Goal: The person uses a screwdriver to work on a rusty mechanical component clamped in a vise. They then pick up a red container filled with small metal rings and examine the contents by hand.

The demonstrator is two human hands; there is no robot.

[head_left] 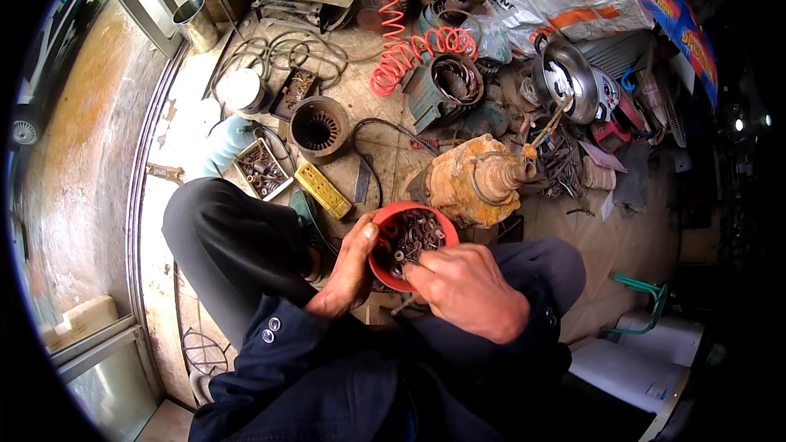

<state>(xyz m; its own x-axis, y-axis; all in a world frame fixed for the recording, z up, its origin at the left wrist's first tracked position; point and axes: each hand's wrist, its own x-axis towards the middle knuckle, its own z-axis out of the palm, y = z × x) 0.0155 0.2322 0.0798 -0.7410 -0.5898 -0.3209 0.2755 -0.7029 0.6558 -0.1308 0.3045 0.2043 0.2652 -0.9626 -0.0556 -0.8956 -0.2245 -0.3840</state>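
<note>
Your left hand (345, 272) grips the red bowl (448, 227) by its side, thumb at the rim; the bowl is between your knees (209, 225). Your right hand (475, 290) bends over the near right edge, fingers curled down at the small metal pieces (419, 232) inside (pinching one or not, can't tell). Just beyond the bowl: rusty machine casing (471, 182). Farther left: yellow power strip (323, 191), parts tray (282, 189).

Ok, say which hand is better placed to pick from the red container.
Probably the right hand: its fingers reach in at the metal parts, while the left hand holds the red container.
</note>
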